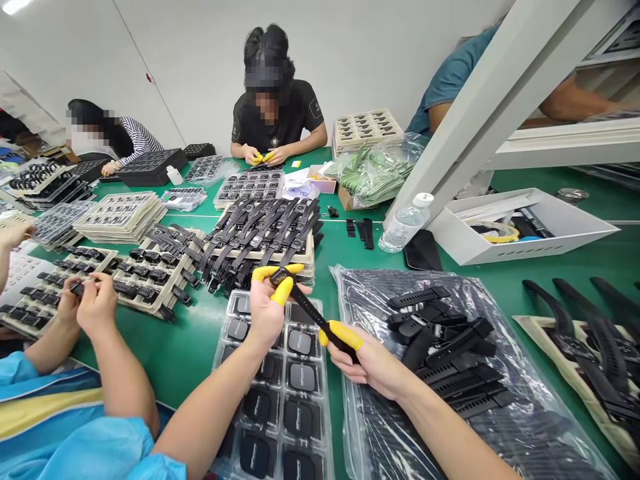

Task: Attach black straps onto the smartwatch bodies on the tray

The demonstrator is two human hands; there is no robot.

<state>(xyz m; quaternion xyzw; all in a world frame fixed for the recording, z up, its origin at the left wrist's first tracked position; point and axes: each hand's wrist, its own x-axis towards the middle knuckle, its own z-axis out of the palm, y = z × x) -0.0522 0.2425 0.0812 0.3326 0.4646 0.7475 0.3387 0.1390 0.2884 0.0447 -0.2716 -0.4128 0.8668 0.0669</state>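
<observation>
My left hand (267, 310), with yellow finger cots, pinches the case of a black smartwatch (281, 275). From that case a black watch strap (311, 311) runs down to my right hand (367, 357), whose yellow-covered thumb and finger are closed on its lower part. Below my hands lies a clear plastic tray (325, 400) of square dark watch cases. On the right, loose black straps (445, 333) lie on a large plastic bag (360, 293) filled with more straps. My left fingers partly hide the case.
Beyond my left hand, strapped watches (260, 233) lie on stacked beige trays. A water bottle (407, 223) and a white box (520, 227) stand at a slanted white post (480, 100). A co-worker's hands (90, 303) are at the left; another person (275, 100) sits opposite.
</observation>
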